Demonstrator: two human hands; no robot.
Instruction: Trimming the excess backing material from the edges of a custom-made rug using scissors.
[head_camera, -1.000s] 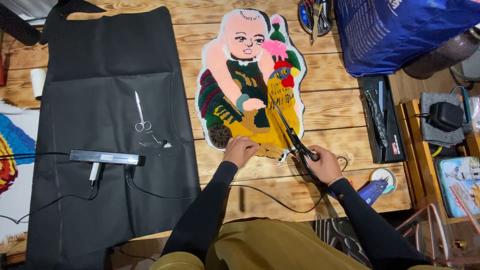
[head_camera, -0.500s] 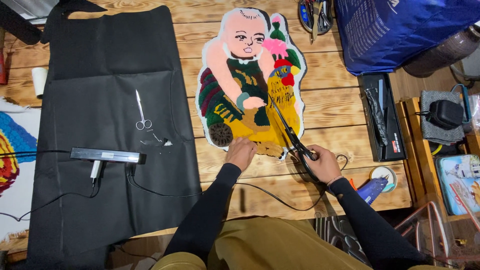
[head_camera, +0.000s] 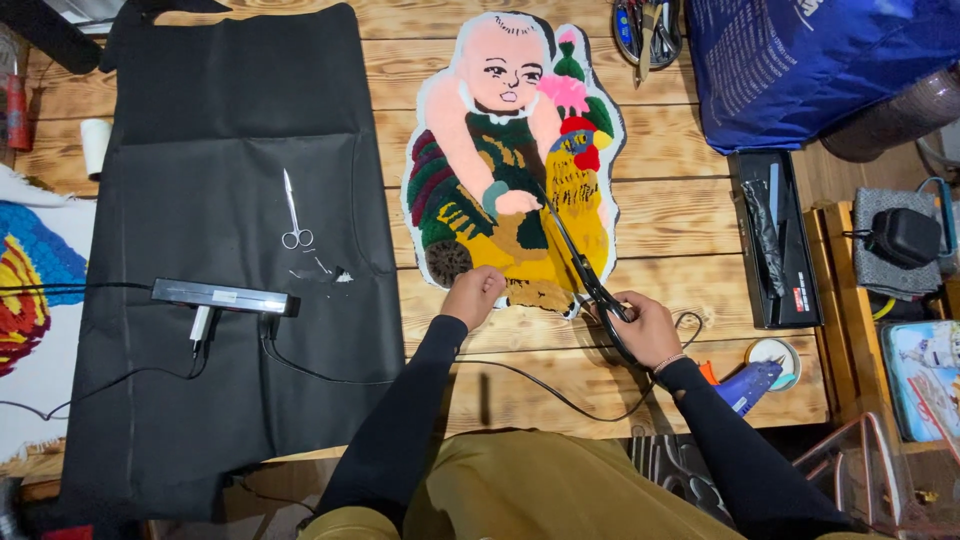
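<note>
A tufted rug (head_camera: 500, 150) shaped like a child holding a rooster lies flat on the wooden table (head_camera: 680, 210). My left hand (head_camera: 473, 295) rests fingers-down on the rug's lower edge, pressing it. My right hand (head_camera: 640, 328) grips the handles of long black scissors (head_camera: 575, 260), whose blades point up and left across the yellow rooster part of the rug.
A black fabric sheet (head_camera: 240, 130) covers the table's left, with small silver scissors (head_camera: 293, 212) and a black corded tool (head_camera: 222, 297) on it. A cable (head_camera: 540, 385) runs past my hands. A black tray (head_camera: 775, 240), blue bag (head_camera: 800, 60), and glue gun (head_camera: 748, 385) sit right.
My left hand has shifted slightly along the rug's bottom edge. The scissors stay over the rooster with little movement.
</note>
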